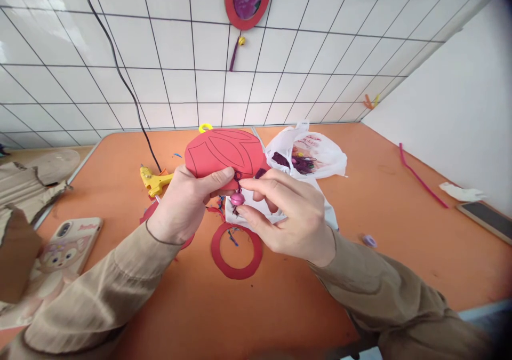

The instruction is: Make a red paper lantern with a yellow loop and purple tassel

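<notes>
My left hand grips a red round sheet with curved lines drawn on it, its thumb pressed on the lower edge. A pink bell on a dark purple cord hangs at that edge, beside the left thumb. With thumb and index finger bent around the bell from the right, my right hand holds it. Part of a dark purple tassel shows behind the right fingers. Below the hands, a red ring lies flat on the orange table.
A yellow glue gun with a black cable lies left. Behind my right hand sits a white plastic bag with purple tassels. A phone and cardboard are far left; a dark-screened device is right. A finished-looking ornament hangs on the tiles.
</notes>
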